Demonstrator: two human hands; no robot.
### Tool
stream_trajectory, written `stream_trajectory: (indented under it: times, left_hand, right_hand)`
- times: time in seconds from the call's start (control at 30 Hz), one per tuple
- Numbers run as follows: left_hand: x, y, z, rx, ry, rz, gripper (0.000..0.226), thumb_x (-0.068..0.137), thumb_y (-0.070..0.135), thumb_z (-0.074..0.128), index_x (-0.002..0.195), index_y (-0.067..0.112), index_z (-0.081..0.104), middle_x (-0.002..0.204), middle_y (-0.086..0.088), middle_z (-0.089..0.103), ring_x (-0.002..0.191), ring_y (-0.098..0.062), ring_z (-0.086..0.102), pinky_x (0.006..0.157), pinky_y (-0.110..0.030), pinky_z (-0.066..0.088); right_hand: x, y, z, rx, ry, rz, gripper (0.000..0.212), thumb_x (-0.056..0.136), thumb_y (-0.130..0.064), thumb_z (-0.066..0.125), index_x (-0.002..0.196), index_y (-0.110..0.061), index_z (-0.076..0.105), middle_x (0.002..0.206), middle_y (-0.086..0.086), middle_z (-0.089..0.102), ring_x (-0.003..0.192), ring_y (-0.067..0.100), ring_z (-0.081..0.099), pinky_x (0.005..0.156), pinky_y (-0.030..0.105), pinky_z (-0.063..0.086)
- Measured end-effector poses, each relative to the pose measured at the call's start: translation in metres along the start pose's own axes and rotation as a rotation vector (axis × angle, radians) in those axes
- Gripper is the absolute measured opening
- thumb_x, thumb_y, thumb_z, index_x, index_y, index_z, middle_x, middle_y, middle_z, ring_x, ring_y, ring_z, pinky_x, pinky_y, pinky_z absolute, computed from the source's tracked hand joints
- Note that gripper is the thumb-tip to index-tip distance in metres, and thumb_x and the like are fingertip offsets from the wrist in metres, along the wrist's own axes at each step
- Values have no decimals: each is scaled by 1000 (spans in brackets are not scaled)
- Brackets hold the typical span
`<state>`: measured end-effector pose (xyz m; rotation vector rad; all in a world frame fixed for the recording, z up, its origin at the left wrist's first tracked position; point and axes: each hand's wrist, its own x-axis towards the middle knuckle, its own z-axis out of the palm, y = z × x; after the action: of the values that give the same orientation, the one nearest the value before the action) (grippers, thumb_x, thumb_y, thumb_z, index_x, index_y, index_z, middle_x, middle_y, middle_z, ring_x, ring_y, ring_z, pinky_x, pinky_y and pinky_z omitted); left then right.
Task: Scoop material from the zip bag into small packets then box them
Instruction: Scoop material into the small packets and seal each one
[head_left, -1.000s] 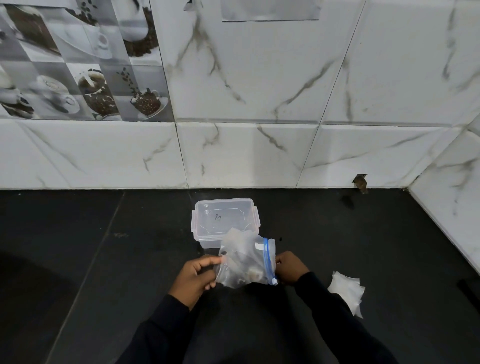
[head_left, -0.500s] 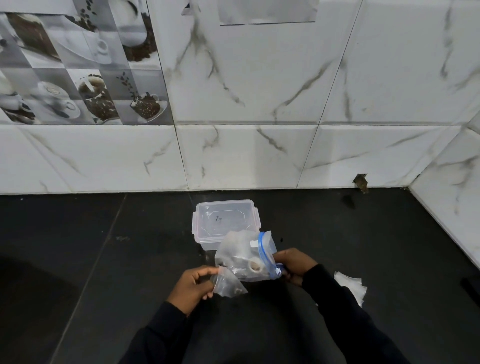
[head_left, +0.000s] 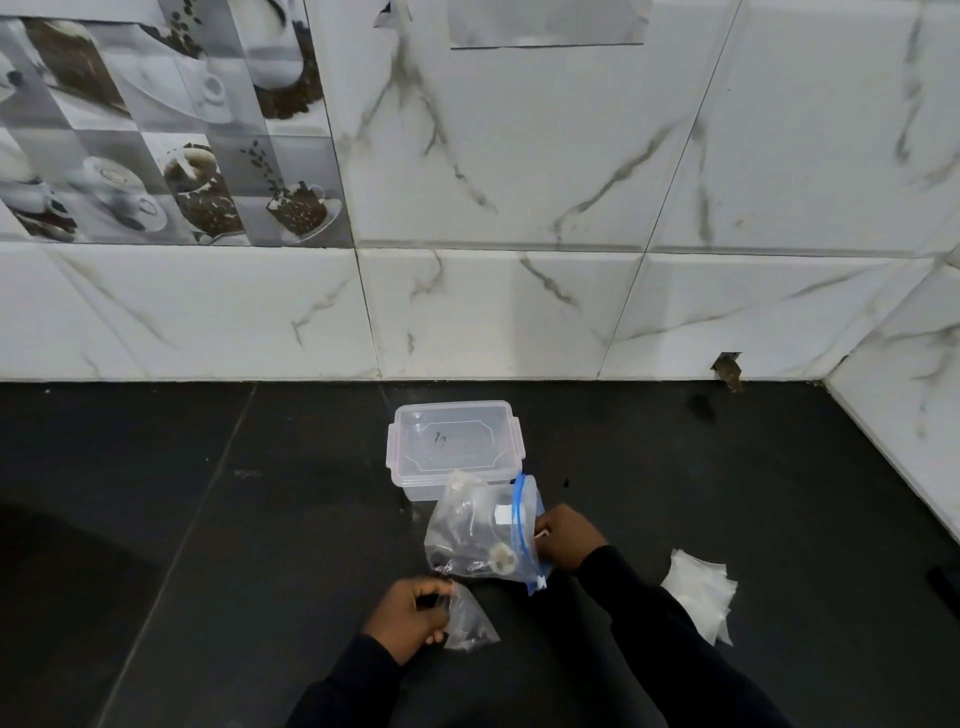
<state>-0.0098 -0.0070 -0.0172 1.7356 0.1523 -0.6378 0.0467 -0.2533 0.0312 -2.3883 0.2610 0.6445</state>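
Plastic film is gripped in both hands.

Left hand (head_left: 410, 621): fingers (head_left: 434, 590) curled, pinching the top corner of a small clear packet (head_left: 470, 623). The packet hangs just to the right of those fingers, low over the black counter (head_left: 208, 519). Whether it touches the surface cannot be told, and its contents are not discernible.

Right hand (head_left: 569, 538): fingers curled round the blue zip edge of the zip bag (head_left: 475, 535). Part of the grip is hidden behind the bag. The bag extends to the left of these fingers, held up on its side with the zip track running roughly upright. Pale lumps of material (head_left: 501, 558) sit in its lower part, near the zip. The bag is above and to the right of the left fingers, close to the packet. Contact between the two cannot be confirmed.

Beyond the bag, on the far side from both sets of fingers, a clear box (head_left: 454, 441) stands on the counter with its lid in place. The bag's upper edge overlaps its near wall in view.

Right of the right sleeve, well apart from either hand, a loose stack of white packets (head_left: 698, 597) lies flat on the counter.

Behind the box, white marble-pattern wall tiles (head_left: 519, 182) rise from the counter. A coffee-print panel (head_left: 156, 130) sits far to the left.
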Motion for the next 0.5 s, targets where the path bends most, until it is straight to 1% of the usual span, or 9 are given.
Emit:
stream_trajectory:
  times: [0.07, 0.13, 0.2, 0.23, 0.27, 0.3, 0.37, 0.4, 0.5]
  left_hand:
    - [1, 0, 0, -20, 24, 18, 37, 83, -17, 52, 99, 9, 72, 86, -12, 69, 45, -9, 56, 45, -17, 45]
    - [3, 0, 1, -46, 73, 59, 38, 82, -18, 53, 96, 10, 73, 100, -10, 65, 47, -11, 57, 45, -19, 46]
    - [5, 1, 0, -52, 106, 99, 36, 82, -18, 54, 96, 9, 74, 114, -6, 58, 50, -12, 58, 48, -20, 47]
    - [6, 2, -1, -51, 113, 112, 34, 83, -16, 54, 97, 8, 74, 117, -4, 56, 52, -12, 58, 50, -20, 48]
    - [8, 2, -1, -52, 115, 117, 33, 84, -15, 54, 97, 8, 74, 118, -4, 56, 53, -12, 58, 51, -21, 48]
    - [9, 4, -2, -54, 114, 111, 33, 84, -15, 53, 97, 8, 74, 117, -5, 56, 53, -12, 57, 52, -22, 48]
    - [10, 8, -2, -62, 110, 102, 34, 84, -15, 52, 95, 10, 73, 114, -6, 58, 52, -11, 55, 51, -22, 48]
    - [9, 12, -1, -65, 105, 113, 34, 85, -14, 52, 94, 10, 73, 113, -6, 58, 52, -10, 55, 51, -21, 47]
    - [6, 30, 1, -82, 61, 194, 34, 88, -13, 53, 99, 13, 73, 116, 0, 58, 53, -9, 53, 51, -20, 45]
  right_hand:
    - [1, -1, 3, -17, 31, 13, 33, 81, -4, 53, 51, -17, 53, 65, 3, 59, 64, 16, 58, 59, 20, 43]
    - [1, -2, 5, -36, 42, 11, 31, 84, -5, 52, 56, -17, 54, 76, 6, 61, 73, 19, 60, 66, 23, 44]
    - [2, -1, 8, -53, 36, -3, 25, 84, -7, 53, 64, -15, 65, 84, 8, 64, 80, 21, 64, 70, 24, 46]
    - [2, -1, 8, -61, 33, -5, 21, 84, -8, 54, 73, -13, 72, 90, 9, 67, 85, 23, 66, 73, 24, 48]
    - [3, 0, 9, -62, 34, -6, 21, 83, -9, 55, 83, -10, 76, 95, 10, 69, 90, 25, 68, 75, 24, 49]
    - [3, 1, 9, -65, 43, -14, 21, 83, -9, 56, 89, -8, 76, 95, 11, 69, 92, 26, 68, 75, 23, 48]
    - [5, 2, 9, -71, 64, -2, 20, 83, -9, 56, 89, -5, 74, 86, 10, 66, 89, 26, 68, 71, 23, 45]
    - [5, 2, 8, -77, 77, 16, 19, 84, -10, 55, 90, -5, 73, 85, 9, 65, 87, 26, 68, 70, 24, 45]
    - [7, 6, 8, -101, 93, 65, 19, 84, -15, 57, 94, -8, 71, 96, 11, 71, 90, 27, 69, 75, 30, 53]
